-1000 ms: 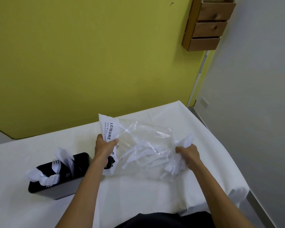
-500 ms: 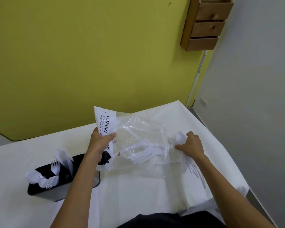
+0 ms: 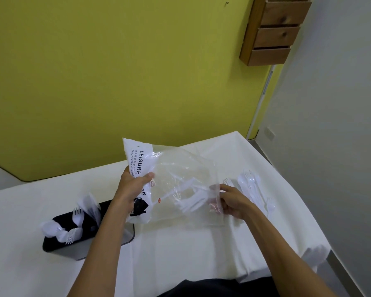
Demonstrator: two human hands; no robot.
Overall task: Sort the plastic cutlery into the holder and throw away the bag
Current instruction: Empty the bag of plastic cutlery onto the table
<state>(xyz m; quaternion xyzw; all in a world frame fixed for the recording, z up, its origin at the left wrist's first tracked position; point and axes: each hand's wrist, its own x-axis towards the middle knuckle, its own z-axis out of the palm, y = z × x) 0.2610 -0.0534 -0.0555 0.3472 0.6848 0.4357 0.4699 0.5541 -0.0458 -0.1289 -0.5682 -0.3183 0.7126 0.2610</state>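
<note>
On the left, the black holder [image 3: 88, 239] stands on the white surface [image 3: 180, 254], and a few white forks and spoons [image 3: 73, 224] are already stuck in it; just beside it, the left hand [image 3: 131, 189] is closed tight on the printed end of the clear bag [image 3: 180, 189], which is held up off the surface; more white cutlery [image 3: 193, 200] can be seen inside the bag, near its open side; there, the right hand [image 3: 231, 202] is placed at the bag's mouth with the fingers [image 3: 215, 187] slipped in and bent, but it cannot be told if a piece is pinched yet; on the far right, a small pile of forks and spoons [image 3: 253, 189] lies loose on the surface. The step seems to be the emptying of the bag; it is likely done best if the printed end is kept high, so the pieces slide down to the mouth; several handles should be gathered at once and pulled out straight, so the thin plastic is not poked or torn; the bag should be checked for leftovers before it is thrown away; the loose pile should then be sorted into the holder.
</note>
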